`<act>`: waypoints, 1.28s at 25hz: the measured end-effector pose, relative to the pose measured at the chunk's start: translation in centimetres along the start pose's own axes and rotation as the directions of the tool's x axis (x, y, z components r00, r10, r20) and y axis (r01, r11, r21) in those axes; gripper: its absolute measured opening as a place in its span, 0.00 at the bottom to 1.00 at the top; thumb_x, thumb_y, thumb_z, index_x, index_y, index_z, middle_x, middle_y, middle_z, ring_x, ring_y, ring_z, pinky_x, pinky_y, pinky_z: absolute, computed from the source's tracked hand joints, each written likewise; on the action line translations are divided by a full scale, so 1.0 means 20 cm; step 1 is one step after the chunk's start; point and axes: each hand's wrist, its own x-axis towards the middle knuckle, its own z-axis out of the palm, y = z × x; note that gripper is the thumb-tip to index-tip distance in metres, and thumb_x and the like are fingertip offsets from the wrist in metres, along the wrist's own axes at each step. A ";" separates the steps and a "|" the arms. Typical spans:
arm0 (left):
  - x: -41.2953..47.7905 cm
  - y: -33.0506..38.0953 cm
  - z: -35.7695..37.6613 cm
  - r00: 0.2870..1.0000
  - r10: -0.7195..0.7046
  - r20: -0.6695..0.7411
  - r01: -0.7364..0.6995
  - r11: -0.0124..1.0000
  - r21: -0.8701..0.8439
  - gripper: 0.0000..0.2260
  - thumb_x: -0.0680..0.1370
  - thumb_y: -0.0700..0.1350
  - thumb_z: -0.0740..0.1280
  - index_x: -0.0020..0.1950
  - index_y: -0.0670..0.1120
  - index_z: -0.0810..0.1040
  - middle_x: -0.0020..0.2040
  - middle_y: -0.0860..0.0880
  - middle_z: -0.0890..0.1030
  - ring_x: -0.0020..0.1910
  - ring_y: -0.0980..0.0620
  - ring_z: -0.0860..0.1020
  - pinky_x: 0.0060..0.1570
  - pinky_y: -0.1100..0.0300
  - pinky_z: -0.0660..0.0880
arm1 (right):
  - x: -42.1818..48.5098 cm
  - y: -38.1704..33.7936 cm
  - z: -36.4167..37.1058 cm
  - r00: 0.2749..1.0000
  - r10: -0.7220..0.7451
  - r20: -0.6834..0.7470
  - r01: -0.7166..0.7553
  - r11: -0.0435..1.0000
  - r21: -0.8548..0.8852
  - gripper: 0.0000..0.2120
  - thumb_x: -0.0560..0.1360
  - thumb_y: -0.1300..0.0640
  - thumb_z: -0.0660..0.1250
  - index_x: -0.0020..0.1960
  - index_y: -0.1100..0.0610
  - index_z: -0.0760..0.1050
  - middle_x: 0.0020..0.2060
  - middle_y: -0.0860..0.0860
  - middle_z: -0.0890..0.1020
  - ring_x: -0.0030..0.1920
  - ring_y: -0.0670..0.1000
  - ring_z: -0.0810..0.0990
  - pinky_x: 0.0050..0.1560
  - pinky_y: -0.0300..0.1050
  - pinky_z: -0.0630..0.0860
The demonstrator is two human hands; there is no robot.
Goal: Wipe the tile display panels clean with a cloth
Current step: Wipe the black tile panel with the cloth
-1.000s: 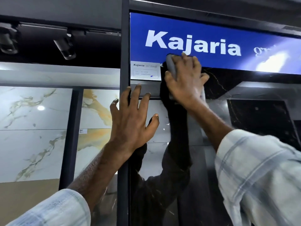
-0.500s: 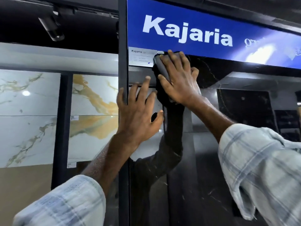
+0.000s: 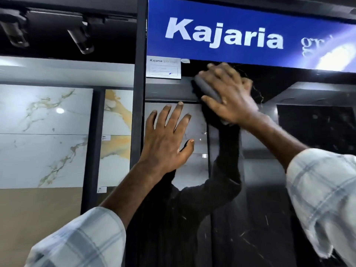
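A glossy black tile display panel point(image 3: 260, 209) stands in front of me, mirroring my arms and the showroom. My right hand point(image 3: 229, 93) presses a folded grey cloth point(image 3: 207, 87) flat against the panel's top, just under the blue Kajaria sign point(image 3: 240, 35). Only a strip of cloth shows between thumb and fingers. My left hand point(image 3: 167, 139) lies flat on the panel, fingers spread, beside the dark frame post point(image 3: 139, 93).
A white product label point(image 3: 163, 68) is stuck at the panel's top left corner. To the left hang white marble panels with gold veins point(image 3: 44, 132) and an orange-veined one point(image 3: 117, 135). Black track spotlights point(image 3: 81, 38) hang overhead.
My right hand with the cloth slid left toward the label, then back right and slightly down. My left hand shifted a little right on the panel, still flat.
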 end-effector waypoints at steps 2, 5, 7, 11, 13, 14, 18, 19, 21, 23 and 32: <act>0.00 0.01 0.01 1.000 -0.013 -0.009 0.013 1.000 -0.006 0.31 0.79 0.62 0.54 0.78 0.47 0.70 0.82 0.43 0.63 0.79 0.39 0.63 0.75 0.37 0.58 | 0.04 0.19 -0.06 0.963 0.268 -0.033 -0.266 0.962 0.055 0.34 0.79 0.35 0.57 0.82 0.45 0.60 0.83 0.49 0.59 0.82 0.59 0.53 0.70 0.73 0.60; -0.01 0.02 0.01 0.999 -0.021 -0.039 0.020 1.000 -0.022 0.30 0.79 0.60 0.56 0.77 0.46 0.71 0.82 0.43 0.64 0.79 0.38 0.64 0.76 0.36 0.59 | 0.15 0.03 -0.04 0.938 0.344 -0.038 -0.344 0.939 -0.019 0.33 0.81 0.39 0.54 0.83 0.49 0.57 0.83 0.53 0.57 0.82 0.63 0.52 0.71 0.74 0.59; -0.01 0.02 0.01 0.997 -0.027 -0.074 0.024 0.999 -0.033 0.29 0.79 0.59 0.59 0.76 0.45 0.72 0.81 0.42 0.66 0.78 0.38 0.64 0.76 0.36 0.59 | 0.08 -0.17 0.02 0.999 0.049 0.014 -0.048 0.998 -0.040 0.34 0.79 0.38 0.52 0.82 0.49 0.59 0.83 0.53 0.58 0.82 0.63 0.53 0.70 0.73 0.61; -0.02 0.02 0.04 0.997 -0.027 -0.073 0.025 0.999 -0.023 0.30 0.79 0.61 0.58 0.77 0.47 0.71 0.81 0.44 0.65 0.79 0.39 0.63 0.77 0.38 0.57 | -0.16 0.12 0.01 0.993 -0.117 -0.010 0.116 0.990 -0.081 0.33 0.80 0.35 0.55 0.82 0.46 0.62 0.82 0.50 0.61 0.82 0.58 0.56 0.68 0.69 0.64; -0.01 0.01 0.04 0.997 -0.029 -0.065 0.028 0.999 -0.021 0.30 0.79 0.61 0.57 0.77 0.47 0.70 0.82 0.44 0.65 0.80 0.40 0.63 0.77 0.38 0.57 | -0.10 0.31 -0.07 0.970 0.240 -0.026 -0.240 0.971 -0.007 0.35 0.78 0.35 0.55 0.82 0.45 0.59 0.83 0.49 0.58 0.83 0.59 0.53 0.71 0.73 0.60; -0.01 0.01 0.04 0.997 -0.034 -0.067 0.033 0.999 -0.017 0.30 0.79 0.61 0.57 0.77 0.47 0.71 0.81 0.44 0.65 0.79 0.40 0.63 0.76 0.38 0.57 | -0.04 0.30 -0.10 0.926 0.378 -0.006 -0.378 0.926 0.022 0.35 0.78 0.36 0.54 0.83 0.46 0.57 0.84 0.49 0.56 0.83 0.59 0.50 0.72 0.75 0.57; -0.02 0.02 0.03 0.995 -0.044 -0.094 0.040 0.998 -0.046 0.29 0.79 0.60 0.59 0.76 0.47 0.73 0.81 0.45 0.67 0.78 0.40 0.64 0.76 0.39 0.58 | -0.04 -0.16 0.01 0.998 0.063 0.003 -0.063 0.998 0.020 0.33 0.79 0.39 0.54 0.82 0.48 0.60 0.83 0.52 0.58 0.83 0.61 0.53 0.70 0.75 0.59; -0.02 0.02 0.03 0.994 -0.048 -0.097 0.043 0.998 -0.055 0.29 0.79 0.60 0.59 0.76 0.47 0.73 0.80 0.45 0.67 0.79 0.40 0.65 0.76 0.39 0.58 | -0.14 -0.21 0.05 0.996 -0.088 0.003 0.088 0.996 -0.003 0.32 0.80 0.38 0.54 0.82 0.48 0.62 0.82 0.52 0.61 0.82 0.60 0.55 0.69 0.71 0.62; -0.02 0.01 0.03 0.995 -0.045 -0.092 0.040 0.998 -0.058 0.29 0.79 0.61 0.59 0.76 0.47 0.73 0.81 0.45 0.67 0.79 0.40 0.65 0.77 0.39 0.57 | -0.26 -0.08 0.06 0.982 -0.186 -0.029 0.185 0.981 -0.051 0.32 0.80 0.37 0.55 0.81 0.48 0.65 0.81 0.51 0.63 0.82 0.59 0.57 0.69 0.68 0.63; -0.02 0.00 0.03 0.995 -0.031 -0.092 0.025 0.998 -0.066 0.29 0.79 0.61 0.59 0.76 0.47 0.73 0.81 0.45 0.67 0.79 0.40 0.65 0.76 0.39 0.58 | -0.19 0.15 -0.02 0.995 0.090 -0.051 -0.089 0.996 0.020 0.35 0.79 0.35 0.55 0.82 0.48 0.62 0.82 0.51 0.61 0.83 0.59 0.55 0.72 0.71 0.61; -0.03 -0.02 0.04 0.995 0.002 -0.103 -0.006 0.999 -0.040 0.30 0.79 0.61 0.60 0.76 0.45 0.72 0.80 0.43 0.67 0.78 0.39 0.65 0.75 0.38 0.60 | -0.41 0.16 0.00 0.998 -0.060 -0.008 0.059 0.993 -0.106 0.33 0.80 0.35 0.54 0.82 0.47 0.60 0.83 0.50 0.60 0.83 0.58 0.54 0.70 0.69 0.62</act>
